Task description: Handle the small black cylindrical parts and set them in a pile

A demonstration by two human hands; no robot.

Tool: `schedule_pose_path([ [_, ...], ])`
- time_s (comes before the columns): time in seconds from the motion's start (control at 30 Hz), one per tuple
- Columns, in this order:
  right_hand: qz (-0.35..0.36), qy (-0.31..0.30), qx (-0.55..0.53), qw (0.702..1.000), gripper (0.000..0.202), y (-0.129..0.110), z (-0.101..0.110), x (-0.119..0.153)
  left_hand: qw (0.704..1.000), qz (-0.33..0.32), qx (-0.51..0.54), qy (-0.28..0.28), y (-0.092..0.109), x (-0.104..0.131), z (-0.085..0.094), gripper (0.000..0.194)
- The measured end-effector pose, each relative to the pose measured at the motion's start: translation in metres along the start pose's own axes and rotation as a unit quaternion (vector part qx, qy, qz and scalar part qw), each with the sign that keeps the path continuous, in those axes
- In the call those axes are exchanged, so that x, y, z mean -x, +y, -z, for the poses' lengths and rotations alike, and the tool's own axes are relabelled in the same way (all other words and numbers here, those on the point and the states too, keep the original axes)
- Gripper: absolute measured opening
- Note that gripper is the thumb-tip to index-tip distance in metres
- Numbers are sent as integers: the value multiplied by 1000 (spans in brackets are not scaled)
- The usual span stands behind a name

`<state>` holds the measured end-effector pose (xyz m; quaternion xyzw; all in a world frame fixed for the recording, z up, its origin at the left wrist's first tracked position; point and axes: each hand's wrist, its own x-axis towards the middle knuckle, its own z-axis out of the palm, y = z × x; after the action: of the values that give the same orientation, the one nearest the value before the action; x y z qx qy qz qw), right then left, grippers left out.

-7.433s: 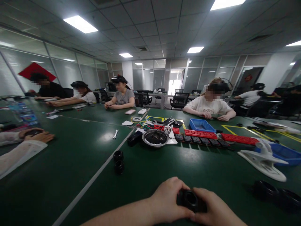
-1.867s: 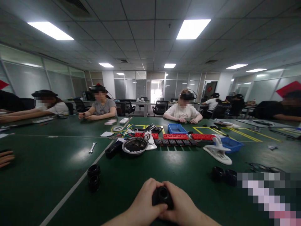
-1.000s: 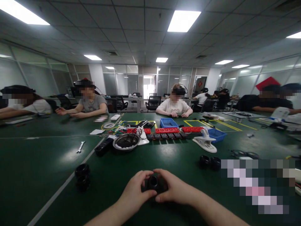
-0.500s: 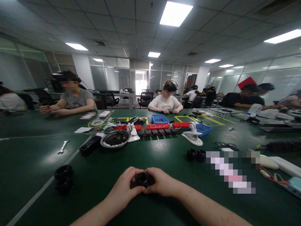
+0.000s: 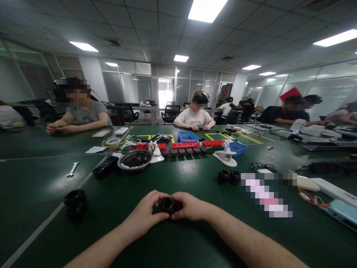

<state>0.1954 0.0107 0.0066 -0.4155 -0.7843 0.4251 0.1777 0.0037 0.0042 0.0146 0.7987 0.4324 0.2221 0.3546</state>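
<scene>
- In the head view, a black hollow part is held between both hands, low in the middle, at the near side of a green tabletop; whether it is rested on the surface cannot be told.
- The black hollow part is grasped from its left by the left hand, with the fingers curved toward the far edge and the thumb stretched along the near edge.
- The same part is grasped from its right by the right hand, by which its right side is partly covered.
- Its round opening is turned up toward the camera.
- Well to the left, 2 black pieces are set close together beside a pale strip.
- Ahead and to the right, 2 black rings are placed side by side, near a white clip stand.
- Beyond the 2 black pieces, a wrench is laid near a black device.
- Farther ahead, a metal bowl, red sockets, and 2 blue bins are spread across the tabletop.
- The far edge is occupied by a person in a white shirt and a person in a grey shirt.
</scene>
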Motion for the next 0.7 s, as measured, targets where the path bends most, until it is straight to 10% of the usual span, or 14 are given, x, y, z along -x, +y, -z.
schedule_pose_path([
  [0.5,-114,175,197,958,46,-7,-28,-3,994,48,-49,81,7,4,-13,31],
  [0.7,7,101,85,991,64,-10,-15,5,999,2,-13,35,4,4,-6,30],
])
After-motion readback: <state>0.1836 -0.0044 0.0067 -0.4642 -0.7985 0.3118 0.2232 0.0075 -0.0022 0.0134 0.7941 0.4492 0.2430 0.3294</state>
